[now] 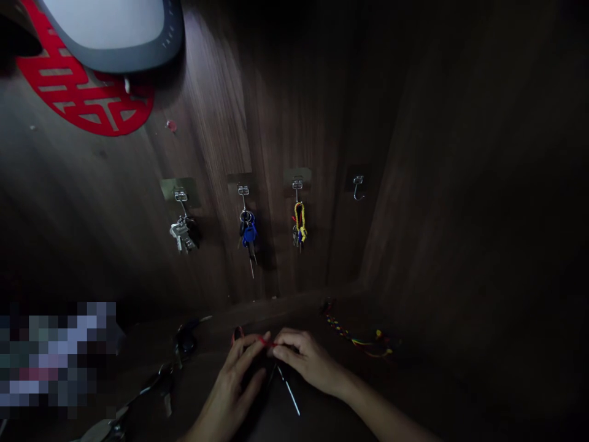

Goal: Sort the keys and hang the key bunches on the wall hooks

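A dark flat surface carries several small things. On its far right lies a braided cord in red, yellow and a darker strand, with a yellow knot near its loose right-hand ends. On the far left is a black-headed key, its blade pointing right; silvery metal pieces lie nearer. Near the middle, a slim bright metal rod slants nearward and right, perhaps resting on the surface in this dimness.
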`<control>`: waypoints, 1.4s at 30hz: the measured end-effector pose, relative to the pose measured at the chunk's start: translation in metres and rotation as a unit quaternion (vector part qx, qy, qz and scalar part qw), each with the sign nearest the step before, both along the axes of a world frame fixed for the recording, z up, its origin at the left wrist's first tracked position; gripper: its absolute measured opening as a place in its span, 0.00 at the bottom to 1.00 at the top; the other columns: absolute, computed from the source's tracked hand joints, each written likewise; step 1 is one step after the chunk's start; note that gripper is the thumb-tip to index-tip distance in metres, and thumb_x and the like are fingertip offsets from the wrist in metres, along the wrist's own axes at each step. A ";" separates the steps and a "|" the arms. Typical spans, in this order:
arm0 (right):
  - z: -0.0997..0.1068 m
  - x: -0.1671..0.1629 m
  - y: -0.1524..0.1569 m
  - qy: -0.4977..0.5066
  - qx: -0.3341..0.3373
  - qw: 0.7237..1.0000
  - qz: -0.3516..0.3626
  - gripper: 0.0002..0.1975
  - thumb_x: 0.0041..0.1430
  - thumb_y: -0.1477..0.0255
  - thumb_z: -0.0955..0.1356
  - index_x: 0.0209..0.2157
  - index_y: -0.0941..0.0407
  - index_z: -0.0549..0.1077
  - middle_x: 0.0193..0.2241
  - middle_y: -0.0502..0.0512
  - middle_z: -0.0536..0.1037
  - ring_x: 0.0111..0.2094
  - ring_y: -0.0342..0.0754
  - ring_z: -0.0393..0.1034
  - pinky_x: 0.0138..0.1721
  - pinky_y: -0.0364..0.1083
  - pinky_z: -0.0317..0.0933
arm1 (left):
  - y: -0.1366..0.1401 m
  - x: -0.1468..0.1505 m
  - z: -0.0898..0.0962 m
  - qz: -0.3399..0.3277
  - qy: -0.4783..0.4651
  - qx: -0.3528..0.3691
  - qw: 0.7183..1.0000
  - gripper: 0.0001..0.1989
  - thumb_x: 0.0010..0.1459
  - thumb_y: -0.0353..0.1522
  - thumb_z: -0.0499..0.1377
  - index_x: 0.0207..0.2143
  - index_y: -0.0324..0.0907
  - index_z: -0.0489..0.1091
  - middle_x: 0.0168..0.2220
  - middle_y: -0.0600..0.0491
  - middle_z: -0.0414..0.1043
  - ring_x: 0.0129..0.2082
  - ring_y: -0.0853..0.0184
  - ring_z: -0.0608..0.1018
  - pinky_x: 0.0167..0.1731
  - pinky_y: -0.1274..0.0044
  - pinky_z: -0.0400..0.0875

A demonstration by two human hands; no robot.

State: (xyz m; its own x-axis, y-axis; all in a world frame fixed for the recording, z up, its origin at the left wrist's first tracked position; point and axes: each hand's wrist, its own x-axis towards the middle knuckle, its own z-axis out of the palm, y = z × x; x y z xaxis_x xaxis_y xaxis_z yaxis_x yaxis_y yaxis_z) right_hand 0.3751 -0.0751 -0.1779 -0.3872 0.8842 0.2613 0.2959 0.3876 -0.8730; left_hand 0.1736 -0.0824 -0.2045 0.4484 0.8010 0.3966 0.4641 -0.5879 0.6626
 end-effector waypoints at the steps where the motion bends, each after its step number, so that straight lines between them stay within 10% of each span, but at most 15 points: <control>1: 0.001 0.001 0.001 0.001 -0.009 1.000 -0.006 0.17 0.61 0.63 0.62 0.29 0.57 0.76 0.28 0.51 0.76 0.31 0.45 0.69 0.34 0.42 0.60 | 0.000 0.000 0.001 0.004 -0.002 -0.001 1.000 0.22 0.60 0.31 0.54 0.56 0.54 0.62 0.51 0.51 0.69 0.52 0.62 0.72 0.52 0.69 0.68; 16: 0.026 0.031 0.024 0.196 -0.010 0.969 -0.148 0.19 0.54 0.54 0.66 0.35 0.56 0.68 0.26 0.53 0.78 0.29 0.47 0.71 0.33 0.45 0.64 | 0.009 -0.009 0.005 -0.031 0.036 -0.005 0.999 0.10 0.60 0.29 0.53 0.41 0.48 0.72 0.44 0.51 0.74 0.47 0.64 0.75 0.50 0.73 0.68; 25: 0.079 0.045 0.047 0.271 0.056 0.928 -0.248 0.16 0.48 0.56 0.70 0.28 0.55 0.68 0.20 0.49 0.76 0.24 0.44 0.69 0.29 0.44 0.65 | 0.008 -0.009 0.005 -0.044 0.036 -0.007 0.998 0.10 0.61 0.32 0.53 0.39 0.49 0.74 0.42 0.51 0.76 0.46 0.63 0.75 0.49 0.72 0.69; 35: 0.149 0.043 0.073 0.303 0.118 0.916 -0.236 0.13 0.47 0.63 0.72 0.28 0.58 0.71 0.20 0.50 0.78 0.21 0.40 0.68 0.24 0.40 0.62 | 0.011 -0.012 0.003 -0.063 0.031 -0.011 0.997 0.10 0.62 0.32 0.53 0.39 0.48 0.73 0.42 0.51 0.75 0.46 0.64 0.75 0.50 0.73 0.68; 42: 0.161 0.037 0.091 0.304 0.072 0.925 -0.217 0.13 0.47 0.64 0.72 0.27 0.59 0.70 0.20 0.50 0.78 0.18 0.39 0.68 0.20 0.39 0.62 | 0.010 -0.009 0.007 -0.057 0.017 -0.004 0.998 0.09 0.61 0.32 0.54 0.37 0.48 0.74 0.40 0.51 0.77 0.43 0.64 0.77 0.47 0.75 0.70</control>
State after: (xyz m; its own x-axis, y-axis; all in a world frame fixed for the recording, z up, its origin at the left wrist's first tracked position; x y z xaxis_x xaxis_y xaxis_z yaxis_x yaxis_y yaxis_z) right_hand 0.4126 0.0159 -0.0172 0.2528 0.8610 0.4413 -0.0780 0.4727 -0.8778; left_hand 0.1642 -0.0723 -0.1974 0.5497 0.7475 0.3730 0.4176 -0.6326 0.6523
